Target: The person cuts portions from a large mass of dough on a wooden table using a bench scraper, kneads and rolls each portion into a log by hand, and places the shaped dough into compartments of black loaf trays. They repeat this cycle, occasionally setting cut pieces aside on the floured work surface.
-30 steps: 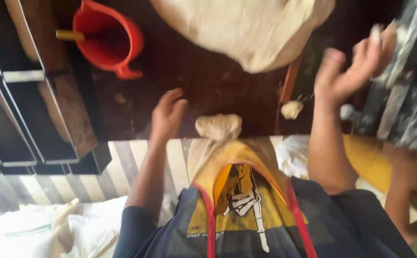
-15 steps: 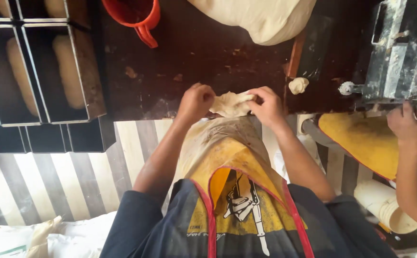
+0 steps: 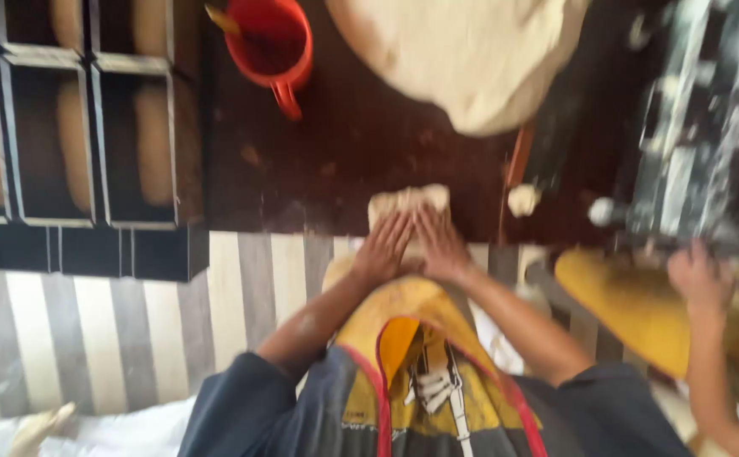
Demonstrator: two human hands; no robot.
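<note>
A small piece of pale dough (image 3: 408,203) lies on the dark worktable (image 3: 361,152) close to its near edge. My left hand (image 3: 384,248) and my right hand (image 3: 439,244) rest side by side, palms down and fingers flat, pressing on the near part of the dough. Neither hand grips anything. My yellow apron with red straps (image 3: 412,372) fills the bottom of the view.
A large dough mass (image 3: 462,51) and a red jug (image 3: 269,44) sit at the back of the table. Black loaf tins with dough (image 3: 73,144) stand at the left. A small dough scrap (image 3: 522,200) lies right of my hands. Another person's hand (image 3: 701,279) reaches over a yellow object (image 3: 631,305).
My hands went from raised and apart to together on the dough, then from pinching it to pressing flat on it. The camera has shifted so the tins show more fully.
</note>
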